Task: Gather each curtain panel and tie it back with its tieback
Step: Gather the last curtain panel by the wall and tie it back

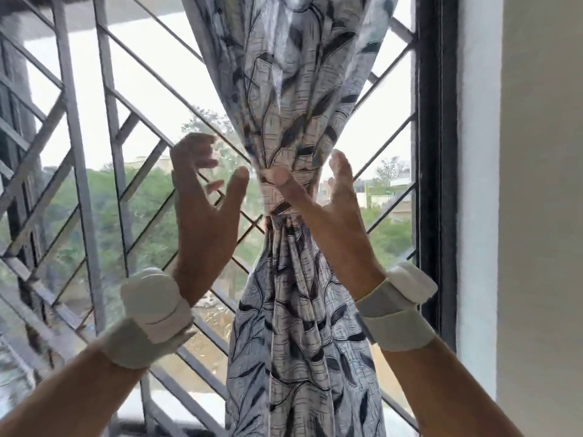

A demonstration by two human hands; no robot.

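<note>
Cinching looks done on this curtain panel: it hangs bunched at the waist in front of the window grille, right of centre, near the dark window frame. A tieback in the same leaf print seems wrapped around the narrow point. The right hand has its fingers spread, thumb touching the cloth at the waist, gripping nothing I can make out. The left hand hangs open just left of the cloth, clear of it. Next, I judge, comes checking the tie holds, then moving to any other panel.
</note>
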